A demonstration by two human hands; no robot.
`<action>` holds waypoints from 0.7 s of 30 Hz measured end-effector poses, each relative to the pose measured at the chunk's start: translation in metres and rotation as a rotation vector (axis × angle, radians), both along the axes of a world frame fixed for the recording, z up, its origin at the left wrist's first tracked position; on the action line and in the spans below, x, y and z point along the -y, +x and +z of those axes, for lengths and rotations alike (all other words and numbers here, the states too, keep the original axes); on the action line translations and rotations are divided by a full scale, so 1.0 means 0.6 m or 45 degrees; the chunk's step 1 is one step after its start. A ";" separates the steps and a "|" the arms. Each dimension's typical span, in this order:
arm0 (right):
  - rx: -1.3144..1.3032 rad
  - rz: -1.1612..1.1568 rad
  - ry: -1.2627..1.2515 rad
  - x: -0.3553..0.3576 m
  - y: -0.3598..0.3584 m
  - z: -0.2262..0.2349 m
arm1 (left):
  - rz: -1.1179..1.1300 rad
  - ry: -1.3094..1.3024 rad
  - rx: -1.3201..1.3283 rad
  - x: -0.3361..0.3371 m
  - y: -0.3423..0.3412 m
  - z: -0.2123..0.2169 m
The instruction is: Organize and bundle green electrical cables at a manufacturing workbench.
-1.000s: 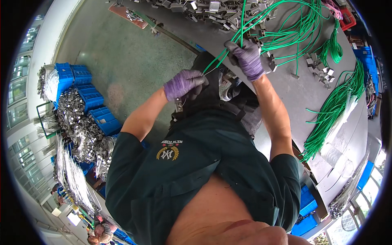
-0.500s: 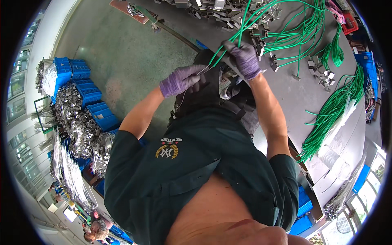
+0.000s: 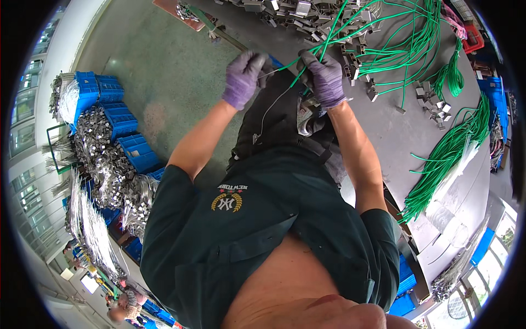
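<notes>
Cord handling: green cords [image 3: 327,43] look light and limp, quick to bend and likely to tangle; their smooth sleeve may be slightly slick, while the thin bare wire [image 3: 269,108] is probably springy and easy to kink.
Best hold: on the green sleeve just behind the bare end, pinched between fingers, rather than far out along the fine wire.
Cord looks: bright even green, slim and smooth, crossing close to the right hand; one appears to lead into the silvery wire, which curves down in front of the dark trousers [image 3: 249,120].
Cord place: upper middle of the frame, stretched between the two hands and running off the top edge.
Left grip [image 3: 244,77]: gloved in purple, closed in a narrow pinch, apparently on the bare end of one cord.
Right grip [image 3: 323,79]: also gloved, fingers folded round the crossing cords.
Wire's lower end: too small to tell what it finishes in.
Counter [image 3: 389,148]: grey, with piled metal brackets [image 3: 300,8] at the top and a loose green bundle [image 3: 449,164] at right.
</notes>
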State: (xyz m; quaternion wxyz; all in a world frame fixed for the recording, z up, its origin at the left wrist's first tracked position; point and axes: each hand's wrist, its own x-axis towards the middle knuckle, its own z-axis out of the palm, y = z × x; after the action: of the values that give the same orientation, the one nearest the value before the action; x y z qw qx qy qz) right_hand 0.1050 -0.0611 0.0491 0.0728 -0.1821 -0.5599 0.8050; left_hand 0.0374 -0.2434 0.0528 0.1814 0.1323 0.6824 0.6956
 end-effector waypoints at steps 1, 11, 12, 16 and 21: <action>-0.012 -0.005 0.009 0.005 -0.001 0.000 | 0.002 -0.001 0.000 -0.014 0.003 -0.001; -0.051 -0.029 0.038 -0.026 -0.011 0.035 | -0.107 0.209 -0.011 -0.069 0.005 0.014; -0.041 -0.100 0.022 -0.029 -0.011 0.046 | -0.387 0.056 -0.164 -0.050 -0.009 -0.007; -0.059 -0.199 -0.045 -0.074 -0.015 0.028 | -1.097 -0.407 -0.327 0.035 -0.013 -0.044; 0.020 -0.227 -0.101 -0.067 -0.004 0.001 | -0.907 -0.376 0.314 0.102 0.031 -0.052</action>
State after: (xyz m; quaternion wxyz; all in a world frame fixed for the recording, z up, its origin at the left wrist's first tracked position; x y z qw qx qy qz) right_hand 0.1028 -0.0206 0.0497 0.1324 -0.2402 -0.5099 0.8153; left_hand 0.0560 -0.3048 0.0214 0.5086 0.2487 0.6596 0.4944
